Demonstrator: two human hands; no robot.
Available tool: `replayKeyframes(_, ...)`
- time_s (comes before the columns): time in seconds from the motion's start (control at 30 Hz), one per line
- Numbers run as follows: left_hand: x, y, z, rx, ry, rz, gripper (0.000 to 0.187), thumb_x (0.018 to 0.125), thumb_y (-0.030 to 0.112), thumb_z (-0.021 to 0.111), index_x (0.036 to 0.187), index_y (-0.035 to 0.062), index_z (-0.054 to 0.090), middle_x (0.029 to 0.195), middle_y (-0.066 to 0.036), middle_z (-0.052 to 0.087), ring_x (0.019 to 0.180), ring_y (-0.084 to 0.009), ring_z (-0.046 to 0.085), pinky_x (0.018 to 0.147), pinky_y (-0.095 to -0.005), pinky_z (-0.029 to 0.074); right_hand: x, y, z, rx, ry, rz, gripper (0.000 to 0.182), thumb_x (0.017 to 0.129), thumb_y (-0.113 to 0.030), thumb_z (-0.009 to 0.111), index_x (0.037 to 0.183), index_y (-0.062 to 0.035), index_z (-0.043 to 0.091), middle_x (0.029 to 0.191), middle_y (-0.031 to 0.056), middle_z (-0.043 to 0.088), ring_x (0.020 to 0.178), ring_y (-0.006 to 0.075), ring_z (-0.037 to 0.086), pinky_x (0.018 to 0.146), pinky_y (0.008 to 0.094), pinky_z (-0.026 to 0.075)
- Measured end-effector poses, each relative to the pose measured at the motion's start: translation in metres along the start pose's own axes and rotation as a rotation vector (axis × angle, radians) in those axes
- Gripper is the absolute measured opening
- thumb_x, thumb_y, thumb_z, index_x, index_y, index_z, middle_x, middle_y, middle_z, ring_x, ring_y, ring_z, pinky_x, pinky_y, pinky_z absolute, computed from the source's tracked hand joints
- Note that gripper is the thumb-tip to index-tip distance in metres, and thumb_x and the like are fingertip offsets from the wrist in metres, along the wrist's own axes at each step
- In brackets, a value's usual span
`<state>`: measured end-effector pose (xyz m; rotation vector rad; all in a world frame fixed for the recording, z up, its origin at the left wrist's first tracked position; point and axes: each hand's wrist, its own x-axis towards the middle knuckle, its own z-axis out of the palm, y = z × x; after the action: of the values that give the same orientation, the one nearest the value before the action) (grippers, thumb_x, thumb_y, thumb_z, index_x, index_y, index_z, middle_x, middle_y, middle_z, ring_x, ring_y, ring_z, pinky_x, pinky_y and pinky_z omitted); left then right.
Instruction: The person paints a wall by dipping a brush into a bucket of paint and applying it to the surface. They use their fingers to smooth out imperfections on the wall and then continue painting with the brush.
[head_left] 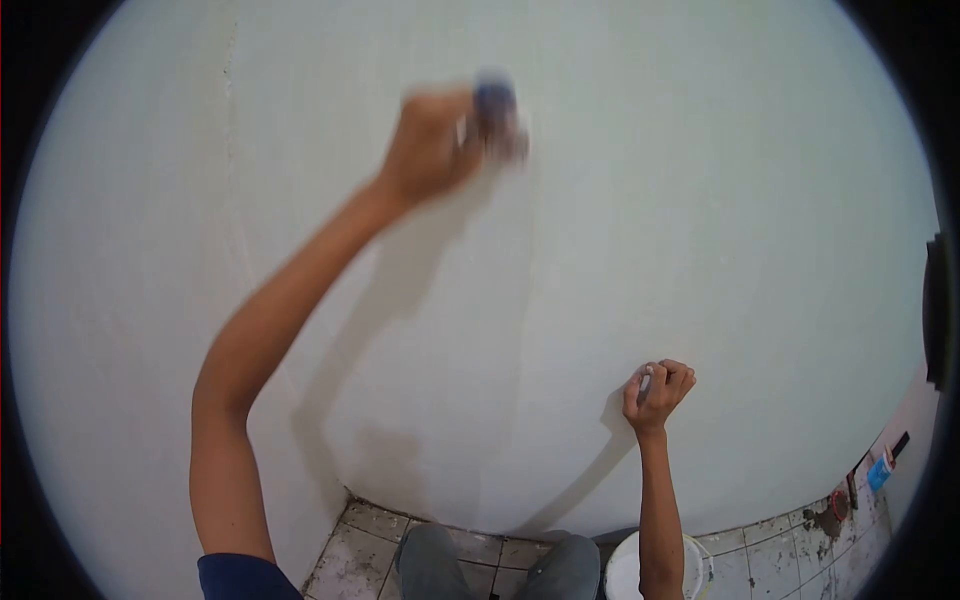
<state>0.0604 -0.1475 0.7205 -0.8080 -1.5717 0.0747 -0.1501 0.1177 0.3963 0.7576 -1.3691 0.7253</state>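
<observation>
Left hand (pixel 430 145) raised high against the wall (pixel 700 200), grip clenched around a small block (pixel 497 115), bluish on top, blurred by motion; pressed flat to the plaster just right of the knuckles. Cannot tell exact material: probably a sanding pad or sponge

Right hand (pixel 657 390) lower, to the right, well apart from the left; grip closed on a small pale object (pixel 645 377), mostly hidden by curled fingers; knuckles touching or just off the wall, cannot tell which

Handling judgement for the block: light, one-handed, likely somewhat soft or padded on the working face, stiff enough to push flat. Not fragile. Possibly dusty, so slippery at the edges. Best taken across the back with fingers over the top and thumb on the side, palm behind it, as held here

Surroundings: white bucket (pixel 625 565) on the tiled floor (pixel 360 545) below the right forearm; knees (pixel 500 565) in grey between; stained tiles at the wall foot; small blue item (pixel 880 470) far right on the floor
</observation>
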Motion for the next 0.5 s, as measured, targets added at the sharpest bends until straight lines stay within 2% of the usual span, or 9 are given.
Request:
replayKeyframes(0.03, 0.032, -0.019, -0.003, 0.091, 0.159, 0.136, 0.011, 0.079, -0.002, 0.06, 0.078, 0.0052, 0.069, 0.069, -0.009, 0.069, 0.056, -0.0204, 0.065, 0.055, -0.0304, 0.051, 0.001, 0.0, 0.001, -0.001, 0.006, -0.003, 0.019, 0.067, -0.016, 0.059, 0.084, -0.0069, 0.058, 0.091, 0.01, 0.049, 0.085, 0.0278, 0.043, 0.078, 0.0407, 0.032)
replayKeyframes(0.07, 0.058, -0.028, -0.011, 0.232, 0.196, 0.102, 0.012, 0.08, -0.002, 0.059, 0.08, 0.0048, 0.069, 0.073, -0.01, 0.07, 0.066, -0.0231, 0.069, 0.061, -0.0309, 0.053, 0.001, 0.0, 0.001, -0.004, 0.01, -0.008, 0.019, 0.067, -0.015, 0.059, 0.084, -0.0068, 0.058, 0.091, 0.01, 0.049, 0.085, 0.0277, 0.043, 0.078, 0.0407, 0.032)
replayKeyframes(0.13, 0.104, -0.045, -0.006, 0.056, 0.362, 0.177, 0.008, 0.083, -0.008, 0.059, 0.081, -0.0038, 0.065, 0.076, -0.014, 0.069, 0.066, -0.0209, 0.066, 0.062, -0.0288, 0.051, 0.001, -0.001, 0.001, -0.009, 0.013, -0.006, 0.02, 0.066, -0.015, 0.059, 0.084, -0.0066, 0.058, 0.091, 0.01, 0.049, 0.085, 0.0276, 0.043, 0.078, 0.0407, 0.032)
replayKeyframes(0.2, 0.101, -0.036, -0.005, 0.103, 0.33, 0.096, 0.006, 0.082, -0.008, 0.06, 0.079, -0.004, 0.063, 0.072, -0.012, 0.067, 0.062, -0.0195, 0.064, 0.058, -0.0287, 0.05, 0.002, 0.0, 0.001, -0.012, 0.011, -0.007, 0.02, 0.066, -0.015, 0.059, 0.084, -0.0066, 0.058, 0.091, 0.01, 0.049, 0.086, 0.0275, 0.043, 0.078, 0.0406, 0.032)
replayKeyframes(0.27, 0.057, -0.045, 0.007, 0.49, 0.198, 0.201, 0.014, 0.078, -0.003, 0.059, 0.085, 0.005, 0.068, 0.083, -0.011, 0.072, 0.078, -0.0262, 0.071, 0.069, -0.0332, 0.056, 0.0, 0.0, 0.001, -0.014, 0.001, -0.002, 0.02, 0.066, -0.014, 0.059, 0.084, -0.0068, 0.057, 0.09, 0.01, 0.049, 0.086, 0.0275, 0.043, 0.078, 0.0405, 0.032)
replayKeyframes(0.3, 0.022, -0.035, 0.022, 0.253, 0.211, 0.18, 0.018, 0.075, -0.001, 0.065, 0.091, 0.0064, 0.069, 0.092, -0.011, 0.072, 0.085, -0.0291, 0.07, 0.074, -0.0371, 0.056, 0.0, 0.0, 0.001, -0.007, 0.001, -0.002, 0.02, 0.066, -0.014, 0.059, 0.084, -0.0069, 0.057, 0.09, 0.01, 0.049, 0.086, 0.0275, 0.043, 0.078, 0.0405, 0.032)
replayKeyframes(0.37, -0.064, 0.019, 0.032, 0.198, 0.014, 0.117, 0.024, 0.072, 0.004, 0.074, 0.095, 0.0082, 0.07, 0.099, -0.011, 0.072, 0.088, -0.0285, 0.07, 0.073, -0.0367, 0.058, 0.0, 0.0, 0.002, 0.005, 0.006, 0.003, 0.019, 0.066, -0.014, 0.059, 0.084, -0.0071, 0.057, 0.09, 0.0099, 0.049, 0.086, 0.0275, 0.043, 0.078, 0.0404, 0.032)
replayKeyframes(0.47, -0.199, 0.125, 0.044, -0.076, -0.261, -0.079, 0.03, 0.072, 0.003, 0.072, 0.101, 0.0087, 0.07, 0.1, -0.009, 0.072, 0.093, -0.027, 0.071, 0.075, -0.0349, 0.059, 0.003, -0.001, 0.001, 0.004, 0.007, -0.003, 0.019, 0.066, -0.014, 0.059, 0.084, -0.0074, 0.057, 0.089, 0.0099, 0.049, 0.085, 0.0274, 0.043, 0.078, 0.0405, 0.031)
replayKeyframes(0.5, -0.233, 0.155, 0.043, -0.257, -0.392, -0.229, 0.031, 0.071, -0.002, 0.069, 0.1, 0.0094, 0.07, 0.099, -0.007, 0.071, 0.09, -0.0264, 0.07, 0.073, -0.0349, 0.059, 0.003, 0.0, 0.0, -0.006, 0.002, -0.008, 0.019, 0.066, -0.015, 0.059, 0.084, -0.0074, 0.057, 0.089, 0.0099, 0.048, 0.085, 0.0274, 0.043, 0.078, 0.0406, 0.031)
